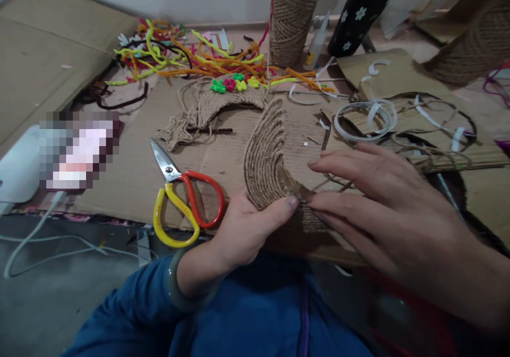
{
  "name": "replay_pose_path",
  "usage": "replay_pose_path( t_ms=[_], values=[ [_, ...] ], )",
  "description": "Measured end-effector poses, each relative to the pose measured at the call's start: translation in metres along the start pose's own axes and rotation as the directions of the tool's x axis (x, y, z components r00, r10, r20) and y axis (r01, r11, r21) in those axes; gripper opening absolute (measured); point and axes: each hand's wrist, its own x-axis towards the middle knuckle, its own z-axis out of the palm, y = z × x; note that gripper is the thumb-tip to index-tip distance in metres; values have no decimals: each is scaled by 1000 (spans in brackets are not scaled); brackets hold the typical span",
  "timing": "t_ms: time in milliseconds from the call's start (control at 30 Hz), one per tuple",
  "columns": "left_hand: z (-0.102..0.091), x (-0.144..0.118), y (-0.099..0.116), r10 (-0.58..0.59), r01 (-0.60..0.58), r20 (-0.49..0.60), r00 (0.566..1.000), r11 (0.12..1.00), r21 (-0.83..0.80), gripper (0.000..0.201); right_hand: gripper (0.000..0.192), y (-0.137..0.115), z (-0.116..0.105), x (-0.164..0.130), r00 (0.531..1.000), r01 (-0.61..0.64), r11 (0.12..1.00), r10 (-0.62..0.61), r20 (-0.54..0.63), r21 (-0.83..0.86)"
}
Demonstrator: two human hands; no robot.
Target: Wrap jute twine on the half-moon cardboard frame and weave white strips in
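The jute-wrapped cardboard crescent lies on the sheet of cardboard at the middle of the head view, one end pointing away and the near end between both hands. The left hand pinches that near end, thumb on top and fingers curled under it. The right hand lies flat beside it, fingers stretched out and close together, the tips pressing on the crescent's end, where loose jute strands trail off under the palm. By the look of it most of the crescent is already covered in neat rows of twine; only the near tip seems left to wrap or stick down. Just left of the left hand lie scissors with one red and one yellow handle. Farther off are a finished jute piece with small crochet flowers, a heap of coloured pipe cleaners, a tape roll and a jute spool.
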Motion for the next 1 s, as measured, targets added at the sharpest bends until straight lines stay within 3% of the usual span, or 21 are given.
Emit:
replay_pose_path(
  t_ms=[500, 767, 1000],
  values=[
    [-4, 0, -2, 14, -13, -13, 1000, 999, 39, 16, 21, 4, 3, 1, 999, 52, 998, -52, 10, 42],
    [-2, 2, -3, 78, -78, 0, 997, 997, 0, 19, 17, -4, 9, 6, 996, 20, 1000, -19, -88, 9],
    [-6, 1, -4, 26, -26, -5, 1000, 999, 38, 21, 18, 1, 4, 5, 998, 38, 999, -36, -56, 33]
  ],
)
